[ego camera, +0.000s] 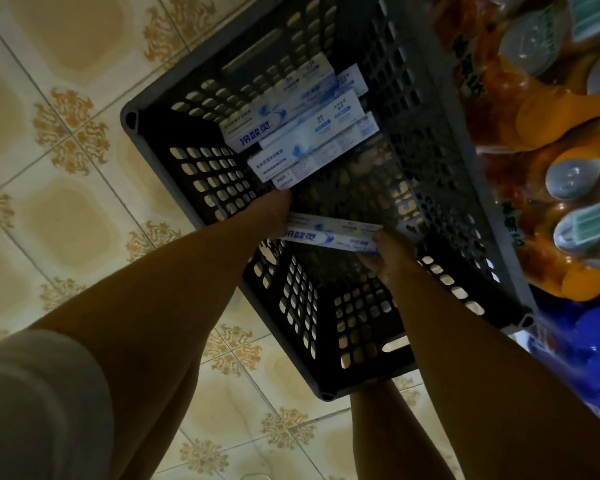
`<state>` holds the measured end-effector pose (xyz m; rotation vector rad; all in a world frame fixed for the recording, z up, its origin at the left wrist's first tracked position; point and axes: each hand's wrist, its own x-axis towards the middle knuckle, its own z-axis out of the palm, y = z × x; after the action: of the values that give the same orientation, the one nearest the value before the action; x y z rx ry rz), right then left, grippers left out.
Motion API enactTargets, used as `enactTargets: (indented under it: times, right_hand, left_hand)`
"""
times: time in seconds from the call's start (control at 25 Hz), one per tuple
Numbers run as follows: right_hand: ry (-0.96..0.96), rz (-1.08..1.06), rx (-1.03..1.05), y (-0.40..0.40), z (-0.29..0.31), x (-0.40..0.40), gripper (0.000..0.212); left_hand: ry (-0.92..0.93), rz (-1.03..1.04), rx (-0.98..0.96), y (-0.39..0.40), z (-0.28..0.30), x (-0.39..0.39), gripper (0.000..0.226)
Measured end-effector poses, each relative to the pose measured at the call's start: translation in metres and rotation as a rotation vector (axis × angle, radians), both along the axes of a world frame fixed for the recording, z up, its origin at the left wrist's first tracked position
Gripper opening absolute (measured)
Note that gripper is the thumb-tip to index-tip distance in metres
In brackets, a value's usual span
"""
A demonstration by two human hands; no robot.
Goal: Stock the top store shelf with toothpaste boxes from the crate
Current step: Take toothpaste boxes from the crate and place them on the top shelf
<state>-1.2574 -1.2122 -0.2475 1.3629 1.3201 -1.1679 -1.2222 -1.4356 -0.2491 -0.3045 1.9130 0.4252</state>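
Both hands (274, 216) (392, 251) hold toothpaste boxes (333, 233) inside grey crate (465, 140).

Tiled floor (84, 209), cream with brown ornamental motifs at the tile corners. A grey perforated plastic crate (440, 140) stands directly on it, set just beside shrink-wrapped packs of orange bottles (551, 140) at the right.

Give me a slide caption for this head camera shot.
Both hands, left and right, lift white-and-blue toothpaste boxes from a grey perforated plastic crate.
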Motion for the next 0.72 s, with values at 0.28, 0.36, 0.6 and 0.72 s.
enactTargets:
  times: [0.28, 0.36, 0.6, 0.72]
  right_hand:
    - [-0.055, -0.192, -0.088, 0.022, 0.081, 0.007, 0.009]
    - [-0.044, -0.286, -0.137, 0.019, 0.115, 0.003, 0.008]
    - [0.123, -0.323, -0.156, -0.019, 0.243, -0.016, 0.027]
    - [0.23, -0.269, -0.062, -0.036, 0.316, -0.024, 0.028]
  left_hand:
    - [-0.213, 0.62, 0.366, -0.023, 0.089, -0.023, 0.044]
    - [-0.32, 1.01, 0.474, -0.03, 0.139, -0.036, 0.024]
    - [-0.246, 1.282, 0.442, -0.041, 0.268, -0.045, 0.032]
    - [-0.122, 1.037, 0.413, -0.04, 0.329, -0.043, 0.041]
